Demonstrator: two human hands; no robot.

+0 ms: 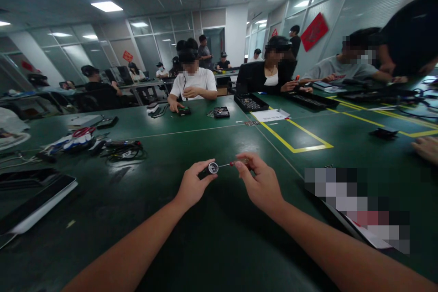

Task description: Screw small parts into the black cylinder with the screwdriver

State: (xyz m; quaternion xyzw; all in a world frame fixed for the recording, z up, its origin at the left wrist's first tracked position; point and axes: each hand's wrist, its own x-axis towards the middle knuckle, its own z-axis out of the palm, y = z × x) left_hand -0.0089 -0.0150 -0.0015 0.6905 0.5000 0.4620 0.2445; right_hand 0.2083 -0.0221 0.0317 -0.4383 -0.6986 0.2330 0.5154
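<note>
My left hand [192, 185] holds a small round black part with a silver face [212, 168] just above the green table [191, 242]. My right hand [257, 180] grips a thin screwdriver with a red collar [232, 163]. Its metal tip points left at the round part. Both hands are close together over the table's middle, a little apart from each other.
Tools and cables [85, 143] lie to the left, a laptop-like slab [34, 203] at near left. Yellow floor-tape lines [301, 139] mark the table at right. Black trays [250, 102] and several seated people are across the table. Another person's hand [426, 148] rests at far right.
</note>
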